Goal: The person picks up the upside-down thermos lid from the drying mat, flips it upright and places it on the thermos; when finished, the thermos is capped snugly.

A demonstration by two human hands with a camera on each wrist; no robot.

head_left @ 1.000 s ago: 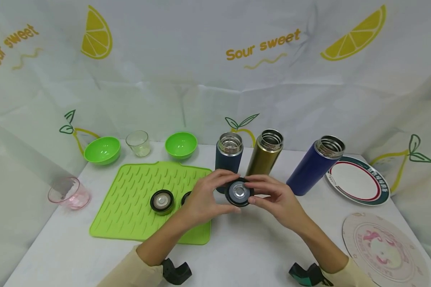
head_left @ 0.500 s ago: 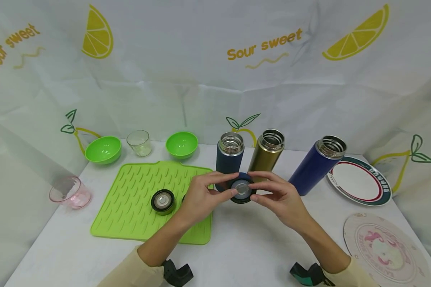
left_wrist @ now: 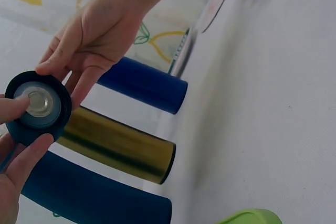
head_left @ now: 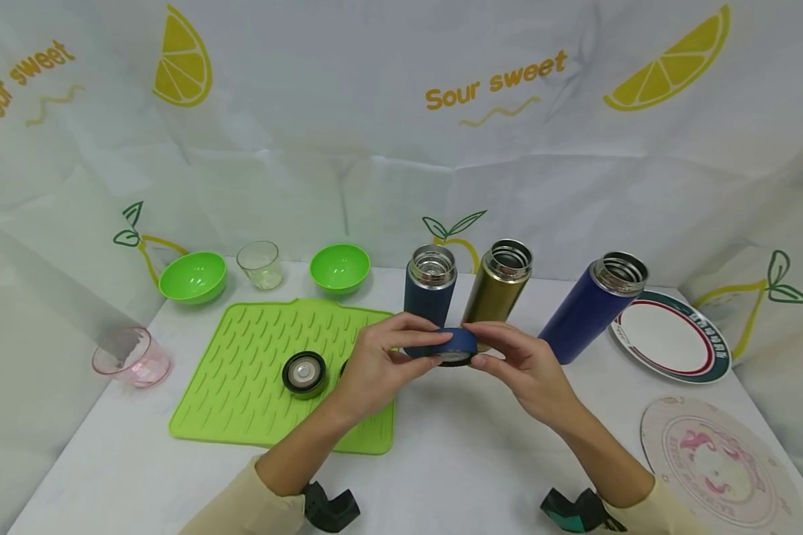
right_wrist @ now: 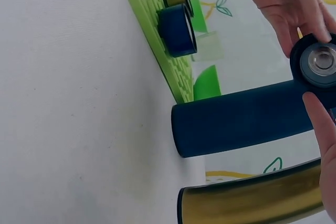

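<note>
Left hand (head_left: 378, 364) and right hand (head_left: 530, 370) pinch blue lid (head_left: 458, 345) between them, fingers bent, parted only by lid; teal bottle (head_left: 430, 297), gold bottle (head_left: 495, 293) just beyond fingertips; blue bottle (head_left: 584, 312) past right fingers; mat (head_left: 234, 401) left of left fingers, bearing gold lid (head_left: 304, 374).

Worktop (head_left: 495, 468), far side, left to right: green bowl (head_left: 192, 278), clear glass (head_left: 262, 269), second green bowl (head_left: 339, 269). Pink glass (head_left: 143, 364) by left edge. Right: white plate (head_left: 672, 336), dark green rim; nearer, pale round mat (head_left: 721, 461). Lemon-print cloth (head_left: 348, 89) behind.
</note>
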